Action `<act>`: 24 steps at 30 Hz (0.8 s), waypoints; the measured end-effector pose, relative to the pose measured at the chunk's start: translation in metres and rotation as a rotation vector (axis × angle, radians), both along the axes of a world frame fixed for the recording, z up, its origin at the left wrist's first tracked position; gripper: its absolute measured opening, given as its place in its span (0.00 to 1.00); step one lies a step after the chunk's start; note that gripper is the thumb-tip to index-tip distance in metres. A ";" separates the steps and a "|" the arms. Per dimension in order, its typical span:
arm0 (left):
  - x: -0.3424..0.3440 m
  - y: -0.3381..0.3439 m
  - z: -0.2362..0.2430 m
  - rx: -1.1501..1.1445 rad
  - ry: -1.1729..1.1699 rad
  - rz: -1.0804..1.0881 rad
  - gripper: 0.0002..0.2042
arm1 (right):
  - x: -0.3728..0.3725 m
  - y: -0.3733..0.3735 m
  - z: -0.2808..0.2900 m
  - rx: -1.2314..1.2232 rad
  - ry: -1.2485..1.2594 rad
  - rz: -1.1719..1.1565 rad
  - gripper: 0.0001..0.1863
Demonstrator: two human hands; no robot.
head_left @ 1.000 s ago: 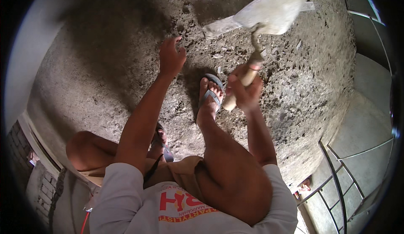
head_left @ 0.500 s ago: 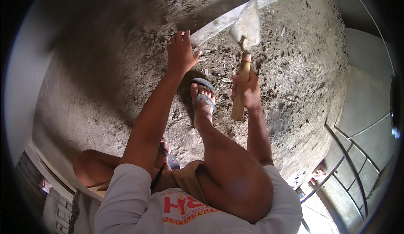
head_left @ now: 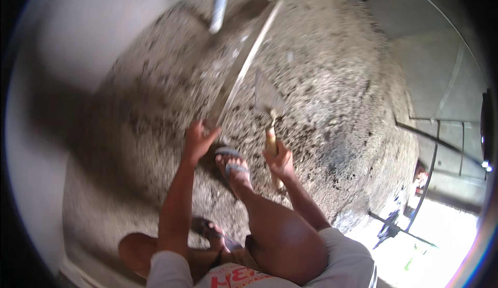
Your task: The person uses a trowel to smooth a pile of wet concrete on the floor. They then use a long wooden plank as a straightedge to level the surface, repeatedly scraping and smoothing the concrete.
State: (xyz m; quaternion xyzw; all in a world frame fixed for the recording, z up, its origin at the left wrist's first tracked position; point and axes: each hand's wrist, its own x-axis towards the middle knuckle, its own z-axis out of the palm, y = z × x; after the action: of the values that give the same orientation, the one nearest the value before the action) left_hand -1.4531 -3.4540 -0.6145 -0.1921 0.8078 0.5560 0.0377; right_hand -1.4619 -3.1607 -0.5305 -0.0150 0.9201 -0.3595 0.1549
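Observation:
My left hand is closed around the near end of a long, narrow straightedge board. The board stretches away over the rough ground, its edge turned up and catching the light. In my right hand is a trowel, gripped by its pale wooden handle. Its triangular metal blade points away from me, just right of the board and apart from it. Motion smears the blade's outline a little.
Rough, crumbly ground spreads all around. My sandalled foot stands between my hands. A pale pole rises beyond the board, near a light wall. Dark metal bars and a bright opening lie to the right.
My left hand, spread beside the board's end before, now grips it. The board has swung to point more directly away from me. The trowel has come lower, and the whole view has shifted.

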 end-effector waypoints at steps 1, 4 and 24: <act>-0.004 0.009 0.033 0.269 0.038 0.018 0.20 | 0.003 0.007 0.012 0.026 0.034 -0.023 0.21; -0.010 0.003 0.041 0.393 -0.029 -0.081 0.14 | 0.015 0.030 0.015 0.039 0.016 -0.165 0.20; -0.087 0.079 0.155 1.308 -0.334 0.143 0.12 | 0.200 0.271 0.280 -0.241 -0.072 -0.808 0.17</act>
State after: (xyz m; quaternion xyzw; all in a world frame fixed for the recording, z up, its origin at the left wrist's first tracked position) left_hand -1.5404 -3.3747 -0.4598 -0.2661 0.2740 0.8942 0.2334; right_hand -1.2619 -2.8895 -0.2502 0.3416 0.7973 -0.4967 0.0304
